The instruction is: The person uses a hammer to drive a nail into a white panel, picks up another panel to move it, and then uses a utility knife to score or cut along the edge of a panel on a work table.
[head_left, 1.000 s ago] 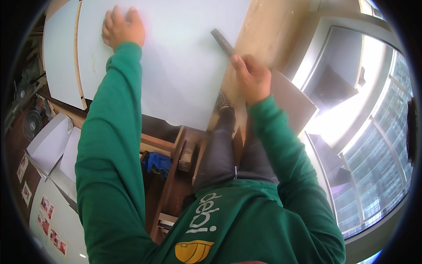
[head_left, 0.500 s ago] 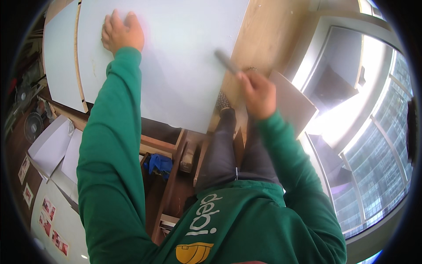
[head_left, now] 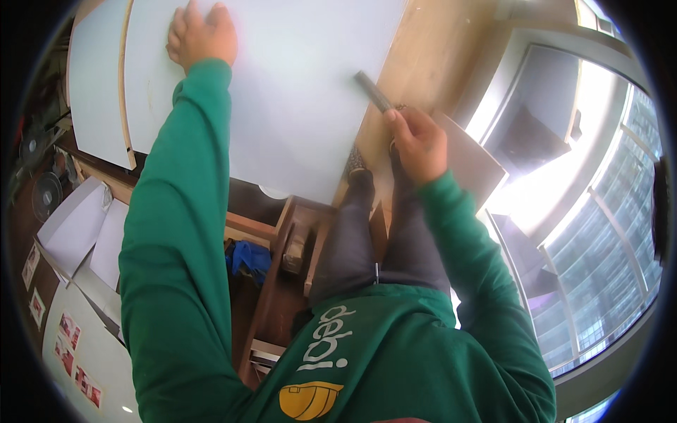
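Note:
A large pale grey-white board (head_left: 296,84) lies flat before me. My left hand (head_left: 203,35) rests on its upper left part, fingers spread and bent a little, holding nothing. In my right hand (head_left: 417,144) is a dark grey flat bar, like a file (head_left: 372,91). My fingers wrap its near end, and its free end points up and left over the board's right edge. Whether the bar touches that edge, I cannot tell. Left of the large board lies a narrower pale board (head_left: 96,81), its brown edge strip (head_left: 123,84) showing between them.
Below the board is a wooden frame (head_left: 271,282) with a blue cloth (head_left: 250,259) inside. A loose panel (head_left: 471,158) leans at my right, near bright windows (head_left: 599,204). White folded sheets (head_left: 74,225) and a fan (head_left: 47,196) are at the left.
The view has shifted slightly. My right hand and the bar, smeared by motion before, now show more sharply, a little to the right relative to the board. My left hand stays on the board.

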{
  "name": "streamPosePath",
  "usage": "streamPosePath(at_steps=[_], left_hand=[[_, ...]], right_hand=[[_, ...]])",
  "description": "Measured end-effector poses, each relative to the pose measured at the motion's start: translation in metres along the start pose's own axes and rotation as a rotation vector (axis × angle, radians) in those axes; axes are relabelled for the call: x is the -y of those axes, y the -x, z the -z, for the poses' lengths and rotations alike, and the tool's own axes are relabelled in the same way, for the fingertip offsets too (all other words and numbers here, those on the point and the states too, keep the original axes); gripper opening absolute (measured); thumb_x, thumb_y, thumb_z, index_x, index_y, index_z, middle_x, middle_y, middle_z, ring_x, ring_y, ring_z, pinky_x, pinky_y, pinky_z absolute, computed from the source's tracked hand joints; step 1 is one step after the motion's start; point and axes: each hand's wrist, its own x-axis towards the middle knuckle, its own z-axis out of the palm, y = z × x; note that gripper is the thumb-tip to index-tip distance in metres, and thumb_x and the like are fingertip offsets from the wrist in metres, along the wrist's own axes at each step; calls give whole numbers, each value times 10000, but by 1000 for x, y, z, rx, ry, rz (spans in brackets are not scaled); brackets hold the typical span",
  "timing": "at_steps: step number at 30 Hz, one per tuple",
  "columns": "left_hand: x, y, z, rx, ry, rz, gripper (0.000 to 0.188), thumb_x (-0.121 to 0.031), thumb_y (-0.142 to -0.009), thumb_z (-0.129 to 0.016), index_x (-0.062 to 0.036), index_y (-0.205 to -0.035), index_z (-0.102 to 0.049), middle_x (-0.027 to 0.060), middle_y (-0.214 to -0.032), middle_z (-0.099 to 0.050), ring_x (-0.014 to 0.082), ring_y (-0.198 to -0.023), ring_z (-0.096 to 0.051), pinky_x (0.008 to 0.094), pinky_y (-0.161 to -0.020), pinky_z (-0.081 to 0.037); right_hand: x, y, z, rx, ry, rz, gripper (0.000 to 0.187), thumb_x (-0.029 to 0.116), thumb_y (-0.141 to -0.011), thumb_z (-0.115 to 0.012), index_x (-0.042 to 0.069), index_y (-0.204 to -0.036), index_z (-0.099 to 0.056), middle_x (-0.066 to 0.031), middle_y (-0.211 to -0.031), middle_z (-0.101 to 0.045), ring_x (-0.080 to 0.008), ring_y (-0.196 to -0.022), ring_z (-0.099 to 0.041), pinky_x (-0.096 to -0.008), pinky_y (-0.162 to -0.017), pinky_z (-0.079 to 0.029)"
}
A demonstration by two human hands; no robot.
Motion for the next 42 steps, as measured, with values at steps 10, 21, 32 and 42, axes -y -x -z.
streamPosePath(at_steps=[10,21,32,42], left_hand=[[0,2,-7,-118,-139,-39,538,-379,-940,-541,-118,-1405,-477,149,-1473,-430,356,-1366,-355,503,-1130,-265],[-2,2,-3,-109,-123,-34,546,-383,-939,-533,-100,-1403,-477,151,-1466,-440,344,-1371,-358,492,-1140,-251],[-4,4,-2,-67,-162,1,546,-393,-946,-524,-120,-1415,-464,148,-1484,-421,347,-1379,-343,498,-1141,-246],[-9,1,-1,-50,-128,3,546,-392,-957,-511,-131,-1433,-446,146,-1506,-392,353,-1388,-325,498,-1144,-243]], right_hand=[[-39,88,-22,214,202,206,244,245,-896,-709,15,-842,-647,-157,-641,-580,-245,-518,-515,-338,-524,-435],[-47,102,-7,134,175,45,260,234,-902,-708,0,-821,-629,-118,-603,-545,-181,-514,-482,-309,-517,-419],[-36,71,-26,63,108,30,280,257,-888,-724,-3,-809,-652,-98,-596,-563,-129,-540,-498,-294,-534,-435],[-12,20,-34,-26,-51,65,303,275,-898,-708,-16,-823,-666,-113,-600,-562,-139,-541,-487,-314,-532,-433]])
